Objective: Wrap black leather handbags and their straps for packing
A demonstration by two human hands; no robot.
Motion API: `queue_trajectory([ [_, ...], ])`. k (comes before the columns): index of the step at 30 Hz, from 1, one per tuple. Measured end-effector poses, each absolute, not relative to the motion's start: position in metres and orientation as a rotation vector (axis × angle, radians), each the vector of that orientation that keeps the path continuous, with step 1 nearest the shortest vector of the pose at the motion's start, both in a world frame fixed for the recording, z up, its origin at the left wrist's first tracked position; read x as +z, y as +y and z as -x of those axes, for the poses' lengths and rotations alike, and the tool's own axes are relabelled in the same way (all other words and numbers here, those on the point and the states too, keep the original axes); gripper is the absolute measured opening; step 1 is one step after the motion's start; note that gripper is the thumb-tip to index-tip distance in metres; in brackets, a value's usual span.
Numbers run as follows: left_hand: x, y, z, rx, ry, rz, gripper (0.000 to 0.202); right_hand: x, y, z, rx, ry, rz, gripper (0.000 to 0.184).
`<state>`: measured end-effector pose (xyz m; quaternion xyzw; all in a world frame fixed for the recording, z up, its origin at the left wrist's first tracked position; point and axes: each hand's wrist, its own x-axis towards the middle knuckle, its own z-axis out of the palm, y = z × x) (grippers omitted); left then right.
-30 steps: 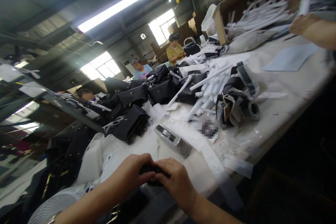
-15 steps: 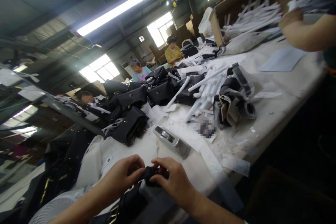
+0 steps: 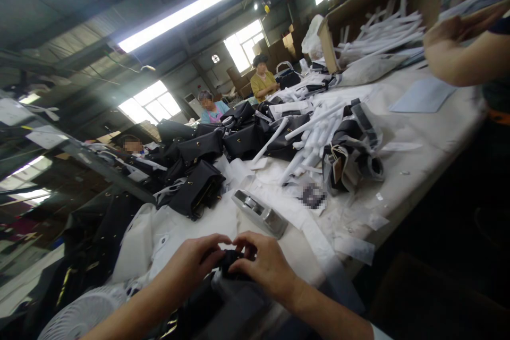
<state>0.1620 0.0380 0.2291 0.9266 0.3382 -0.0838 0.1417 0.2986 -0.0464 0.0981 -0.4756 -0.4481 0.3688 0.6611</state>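
Observation:
My left hand (image 3: 194, 264) and my right hand (image 3: 268, 265) meet at the near edge of the table, both pinched on a small black piece (image 3: 230, 264) of a bag. Below them lies a dark bag (image 3: 217, 311) with grey wrapping, partly hidden by my arms. Fingers of both hands curl around the black piece, which is mostly covered. Just beyond my hands a grey tape dispenser (image 3: 261, 213) lies on the white table (image 3: 418, 164).
Black handbags (image 3: 199, 186) pile at the middle left, with white paper rolls (image 3: 314, 138) and a wrapped bag (image 3: 348, 156) beyond. A cardboard box (image 3: 370, 5) of white strips stands far right. Another person's arm (image 3: 462, 53) reaches in at right. A white fan (image 3: 75, 316) sits bottom left. Several people sit far off.
My hands have stayed on the black piece, shifting their fingers slightly. The other person's arm at the right has lifted and moved a little.

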Motion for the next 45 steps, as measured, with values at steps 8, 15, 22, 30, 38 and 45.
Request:
queue_trajectory([
  [8, 0.221, 0.029, -0.156, -0.173, 0.826, -2.646, 0.034, 0.095, -0.035, -0.329, 1.513, -0.956, 0.701, 0.042],
  [15, 0.219, 0.009, -0.167, -0.197, 1.001, -2.71, 0.017, 0.091, -0.034, -0.321, 1.514, -0.9, 0.715, 0.042],
  [22, 0.211, -0.001, -0.17, -0.162, 1.096, -2.848, 0.008, 0.101, -0.038, -0.322, 1.452, -1.018, 0.844, 0.033],
  [30, 0.21, 0.003, -0.163, -0.073, 1.067, -2.735, 0.007, 0.101, -0.051, -0.346, 1.361, -1.137, 1.088, 0.027],
  [38, 0.207, 0.005, -0.162, -0.096, 1.036, -2.687, 0.009, 0.076, -0.08, -0.376, 0.914, -1.311, 1.421, 0.028],
  [45, 0.206, 0.005, -0.161, -0.054, 1.016, -2.67, 0.008, 0.049, -0.086, -0.39, 0.761, -1.379, 1.755, 0.027],
])
